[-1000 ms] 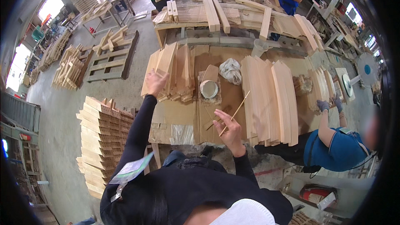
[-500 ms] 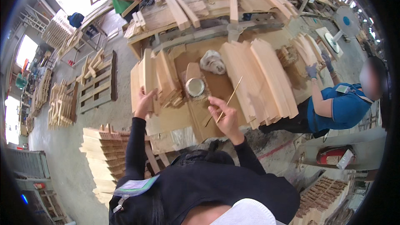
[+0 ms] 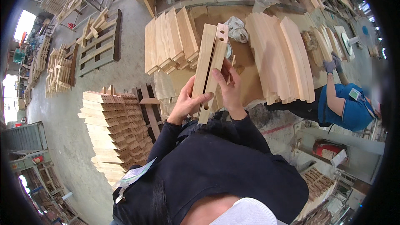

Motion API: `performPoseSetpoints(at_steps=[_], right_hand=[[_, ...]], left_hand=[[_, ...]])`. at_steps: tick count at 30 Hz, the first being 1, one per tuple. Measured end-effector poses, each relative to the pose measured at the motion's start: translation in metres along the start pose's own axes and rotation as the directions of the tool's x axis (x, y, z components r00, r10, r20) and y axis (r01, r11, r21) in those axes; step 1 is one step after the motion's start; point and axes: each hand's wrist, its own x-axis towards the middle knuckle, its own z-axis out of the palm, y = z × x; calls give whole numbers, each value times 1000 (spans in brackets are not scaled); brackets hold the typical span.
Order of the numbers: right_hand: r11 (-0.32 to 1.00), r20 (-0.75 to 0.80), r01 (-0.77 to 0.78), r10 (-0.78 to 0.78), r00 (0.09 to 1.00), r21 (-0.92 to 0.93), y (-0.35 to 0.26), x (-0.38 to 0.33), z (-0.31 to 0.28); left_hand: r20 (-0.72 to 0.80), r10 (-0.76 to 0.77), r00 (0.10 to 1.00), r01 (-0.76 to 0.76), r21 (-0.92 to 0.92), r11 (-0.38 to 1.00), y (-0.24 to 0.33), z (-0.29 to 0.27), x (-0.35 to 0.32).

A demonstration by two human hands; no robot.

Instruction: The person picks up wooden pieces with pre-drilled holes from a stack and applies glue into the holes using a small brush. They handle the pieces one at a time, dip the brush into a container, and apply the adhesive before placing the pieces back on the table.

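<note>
Two pale wooden bars (image 3: 204,58), lying side by side with a narrow dark gap between, are held upright in front of my body. Round holes show near both ends. My left hand (image 3: 186,103) is closed around the lower part, thumb across the front. Higher on the other side, my right hand (image 3: 228,84) grips the bars with its thumb on the front face. Behind them a whitish cup (image 3: 228,51) is mostly covered. The thin stick cannot be made out.
Wooden slats lie left (image 3: 168,37) and right (image 3: 277,58) on the cardboard-covered table (image 3: 248,79), with a crumpled white bag (image 3: 237,29) between. A stack of drilled wood (image 3: 116,129) stands at my left. A gloved co-worker in blue (image 3: 350,106) handles wood at the right.
My left hand has taken wood from the left pile and brought it before me. My right hand has joined it on the bars; the stick is out of sight. The view has shifted.
</note>
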Motion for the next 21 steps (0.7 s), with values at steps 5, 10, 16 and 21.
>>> performPoseSetpoints(at_steps=[5, 10, 16, 21], right_hand=[[985, -2, -117, 118, 993, 124, 18, -2, -11], [941, 5, -193, 200, 980, 279, 11, 6, -3], [963, -18, -173, 181, 983, 208, 15, -2, 16], [1000, 59, -22, 21, 998, 20, 12, -9, 28]], left_hand=[[-22, 60, 998, -59, 49, 997, -11, -29, -6], [64, 101, 993, -88, -170, 981, 30, -30, -5], [-237, 65, 969, -78, -44, 996, 23, -8, 1], [-150, 365, 919, -344, 152, 927, 18, -6, 10]])
